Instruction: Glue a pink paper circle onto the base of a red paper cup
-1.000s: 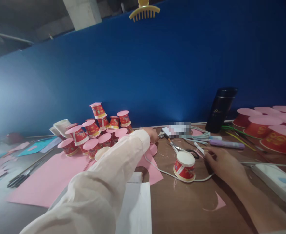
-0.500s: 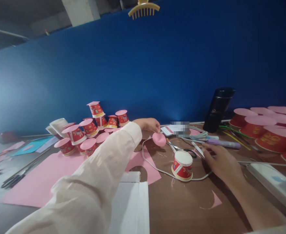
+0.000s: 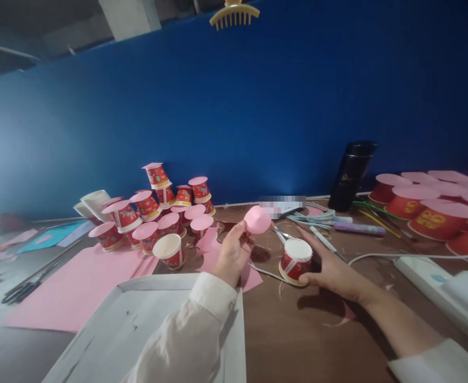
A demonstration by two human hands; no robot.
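Observation:
Between thumb and fingers, my left hand (image 3: 236, 250) pinches a round pink paper disc (image 3: 257, 219), raised over the table. A red patterned paper cup (image 3: 296, 263) stands upside down to the right of it, pale base up. Around that cup's right side curves my right hand (image 3: 333, 271), thumb and fingers spread. The thumb tip is at the cup's lower edge; whether it touches I cannot tell. Scissors (image 3: 282, 234) lie behind this cup, partly hidden. A white pen-like stick (image 3: 325, 242) lies behind my right hand. Another cup (image 3: 170, 250) sits mouth up, left of my left hand.
Several red cups topped with pink discs (image 3: 144, 231) are grouped at the left, some stacked. Larger red cups (image 3: 437, 218) with pink tops fill the right. A black bottle (image 3: 351, 178), coiled cable (image 3: 313, 214), power strip (image 3: 437, 298), pink sheets (image 3: 82, 282) and white tray (image 3: 138, 308) lie around.
My left hand has come back toward me with the pink disc, uncovering the mouth-up cup. My right hand has moved left from the white stick to the upside-down cup.

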